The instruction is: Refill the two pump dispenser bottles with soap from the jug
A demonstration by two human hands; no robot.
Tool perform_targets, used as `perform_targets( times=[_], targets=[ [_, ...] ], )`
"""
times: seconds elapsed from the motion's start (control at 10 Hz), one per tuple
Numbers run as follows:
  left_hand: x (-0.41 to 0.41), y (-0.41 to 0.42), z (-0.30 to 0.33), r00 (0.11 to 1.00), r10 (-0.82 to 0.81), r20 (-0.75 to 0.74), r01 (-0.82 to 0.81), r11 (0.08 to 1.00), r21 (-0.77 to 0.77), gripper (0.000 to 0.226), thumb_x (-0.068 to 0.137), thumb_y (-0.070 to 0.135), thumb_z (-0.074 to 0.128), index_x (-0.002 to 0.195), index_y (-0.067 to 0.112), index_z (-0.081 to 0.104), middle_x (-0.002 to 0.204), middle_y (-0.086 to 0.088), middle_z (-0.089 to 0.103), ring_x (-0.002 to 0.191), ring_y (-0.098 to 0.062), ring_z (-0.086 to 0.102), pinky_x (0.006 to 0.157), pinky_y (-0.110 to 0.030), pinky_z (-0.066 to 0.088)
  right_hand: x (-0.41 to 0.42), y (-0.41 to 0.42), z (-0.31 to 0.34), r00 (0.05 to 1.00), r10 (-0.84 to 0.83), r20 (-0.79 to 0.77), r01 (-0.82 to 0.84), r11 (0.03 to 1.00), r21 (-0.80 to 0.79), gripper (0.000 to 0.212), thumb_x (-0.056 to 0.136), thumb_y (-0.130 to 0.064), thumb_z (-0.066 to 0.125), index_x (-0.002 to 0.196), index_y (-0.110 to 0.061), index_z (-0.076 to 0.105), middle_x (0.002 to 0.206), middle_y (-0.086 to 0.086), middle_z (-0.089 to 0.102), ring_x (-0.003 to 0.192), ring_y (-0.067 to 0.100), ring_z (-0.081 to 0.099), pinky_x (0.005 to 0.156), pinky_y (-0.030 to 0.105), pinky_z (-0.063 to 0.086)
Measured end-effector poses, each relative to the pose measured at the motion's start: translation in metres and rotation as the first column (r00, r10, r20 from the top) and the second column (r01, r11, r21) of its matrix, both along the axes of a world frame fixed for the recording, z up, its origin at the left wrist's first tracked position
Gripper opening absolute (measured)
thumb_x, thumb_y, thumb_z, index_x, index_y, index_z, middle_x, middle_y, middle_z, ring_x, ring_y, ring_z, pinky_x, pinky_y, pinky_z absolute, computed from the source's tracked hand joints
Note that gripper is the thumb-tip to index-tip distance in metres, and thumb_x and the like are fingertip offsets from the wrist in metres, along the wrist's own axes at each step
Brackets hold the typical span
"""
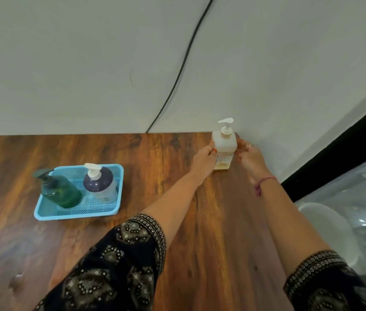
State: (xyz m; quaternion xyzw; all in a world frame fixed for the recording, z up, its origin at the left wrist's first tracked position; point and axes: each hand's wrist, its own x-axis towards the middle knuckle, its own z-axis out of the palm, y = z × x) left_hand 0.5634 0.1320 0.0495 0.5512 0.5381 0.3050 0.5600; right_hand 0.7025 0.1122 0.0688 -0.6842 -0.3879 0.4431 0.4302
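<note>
Holding the white pump bottle (224, 147) at the tabletop's (132, 221) back right corner, left hand (204, 161) and right hand (248, 157) clamped on its sides, pump on, no jug visible, so refilling looks barely started.

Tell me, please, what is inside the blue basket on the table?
Two pump bottles stand in the blue basket: a green bottle with a dark pump and a dark purple bottle with a white pump. The basket floor beneath them is covered.

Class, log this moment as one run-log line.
hands: left hand and right hand grip white pump bottle | bottle: upright on table by wall | blue tray: two pump bottles
</note>
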Motion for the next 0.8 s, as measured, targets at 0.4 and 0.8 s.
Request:
perform_targets(
  times=[0.4,0.8],
  targets=[
    [0.014,0.011,-0.023,0.998,-0.018,-0.057,0.017,1.0,-0.015,0.046,0.106,0.015,0.033,0.151,0.019,0.035,0.153,-0.005,0.041,0.14,-0.022,0.038,0.11,-0.028,0.033,0.018,0.011,-0.028,1.0,-0.026,0.004,0.026,0.999,-0.028,0.048,0.092,0.006,0.043,0.132,-0.017,0.054,0.124,0.0,0.063,0.114,0.012,0.058,0.098,0.03,0.047],
    [0.003,-0.003,-0.016,1.0,-0.003,0.019,0.004,0.999,-0.036,0.047,0.107,0.015,0.032,0.153,0.018,0.029,0.155,-0.002,0.037,0.144,-0.019,0.031,0.106,-0.022,0.027,0.015,0.008,-0.033,0.997,-0.077,0.004,0.077,0.997,0.019,0.045,0.091,-0.009,0.054,0.134,-0.021,0.054,0.127,-0.004,0.062,0.119,0.015,0.057,0.103,0.037,0.047]
  ],
)
